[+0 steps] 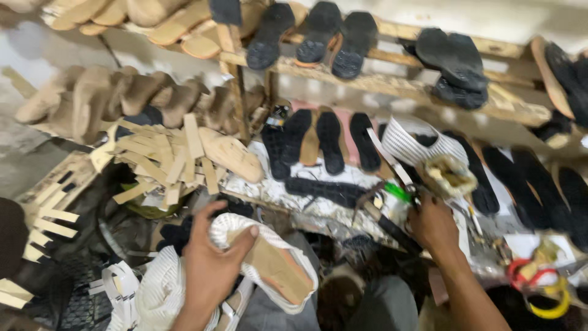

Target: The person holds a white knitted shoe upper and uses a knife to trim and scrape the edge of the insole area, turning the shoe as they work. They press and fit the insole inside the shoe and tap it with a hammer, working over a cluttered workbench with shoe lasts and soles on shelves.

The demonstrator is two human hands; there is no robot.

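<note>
My left hand (211, 260) grips a sandal (269, 260) with a tan insole and a white ribbed strap, held low in front of me with the thumb over the strap. My right hand (432, 224) reaches forward to the cluttered bench and closes around a tool (392, 230) with a dark handle among scissors and scraps; the blur hides exactly what it is. A glue-crusted pot (450, 175) sits just beyond that hand. Black soles (331, 141) lie on the bench ahead.
Wooden shelves (392, 83) hold black soles above and tan insoles (122, 98) at left. A pile of tan strips (162, 159) lies at left. White straps (153, 294) heap by my knee. Red and yellow rings (545, 288) lie at lower right.
</note>
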